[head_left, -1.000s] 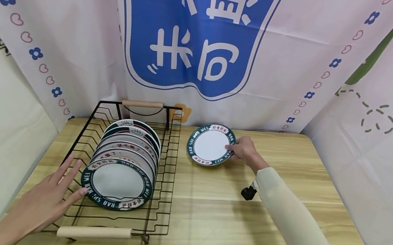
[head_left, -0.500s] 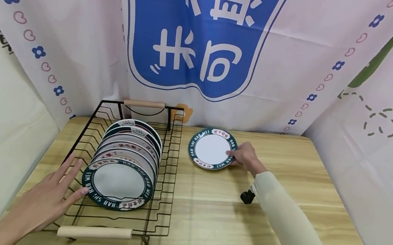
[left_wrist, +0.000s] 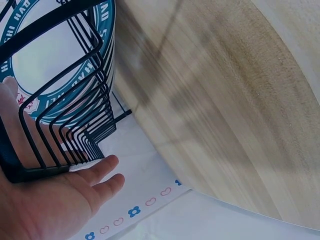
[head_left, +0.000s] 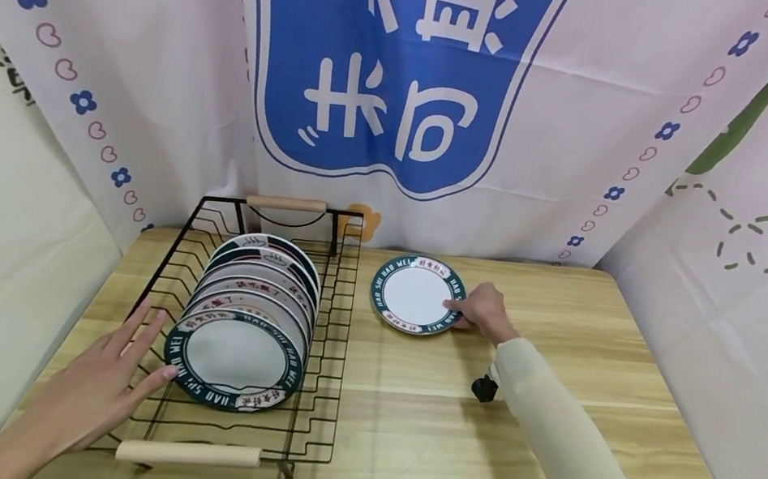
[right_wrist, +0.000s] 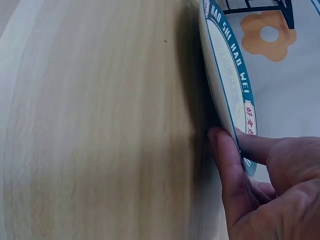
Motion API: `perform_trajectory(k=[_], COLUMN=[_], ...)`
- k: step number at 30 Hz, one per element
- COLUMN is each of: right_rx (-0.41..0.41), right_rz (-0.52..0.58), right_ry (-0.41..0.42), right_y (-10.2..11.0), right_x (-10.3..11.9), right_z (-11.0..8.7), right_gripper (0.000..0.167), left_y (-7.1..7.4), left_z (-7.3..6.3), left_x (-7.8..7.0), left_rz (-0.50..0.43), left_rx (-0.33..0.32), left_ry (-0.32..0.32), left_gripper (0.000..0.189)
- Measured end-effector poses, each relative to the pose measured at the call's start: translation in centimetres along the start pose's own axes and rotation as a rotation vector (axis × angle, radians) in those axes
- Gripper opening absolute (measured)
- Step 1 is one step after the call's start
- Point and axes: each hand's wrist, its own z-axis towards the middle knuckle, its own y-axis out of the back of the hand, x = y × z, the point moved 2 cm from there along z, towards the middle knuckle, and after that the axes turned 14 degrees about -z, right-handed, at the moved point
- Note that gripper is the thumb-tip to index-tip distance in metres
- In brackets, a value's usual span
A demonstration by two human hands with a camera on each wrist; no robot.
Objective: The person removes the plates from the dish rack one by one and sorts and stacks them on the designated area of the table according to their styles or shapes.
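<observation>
A white plate with a dark green lettered rim lies at the back of the table, right of the rack. My right hand pinches its right edge, thumb on top and fingers beneath, as the right wrist view shows at the plate's rim. My left hand lies with fingers spread along the left side of the black wire dish rack. In the left wrist view the left hand touches the rack's wires. Several plates stand tilted in a row in the rack, a green-rimmed plate in front.
The rack has wooden handles, one near handle and one far handle. A printed cloth hangs behind the wooden table and along its sides. A small black object shows at the right wrist.
My right hand and the plate it holds have come slightly lower in the head view, the plate now close to the table. The left hand stays by the rack.
</observation>
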Motion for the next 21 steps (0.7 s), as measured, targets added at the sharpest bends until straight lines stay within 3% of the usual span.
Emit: perform_trajectory(k=[11, 15, 21], right_rx=[-0.061, -0.053, 0.004], right_rz=[-0.197, -0.252, -0.244], right_ry=[0.054, 0.072, 0.089], right_y=[0.23, 0.33, 0.62], right_x=[-0.22, -0.15, -0.26], right_z=[-0.19, -0.30, -0.39], right_gripper=[0.041, 0.043, 0.049], left_y=[-0.05, 0.06, 0.13], left_z=[0.13, 0.17, 0.08], left_x=[0.08, -0.02, -0.12], left_rz=[-0.002, 0.002, 0.009], left_rx=[0.013, 0.022, 0.025], left_ry=[0.015, 0.026, 0.034], left_gripper=[0.087, 0.088, 0.087])
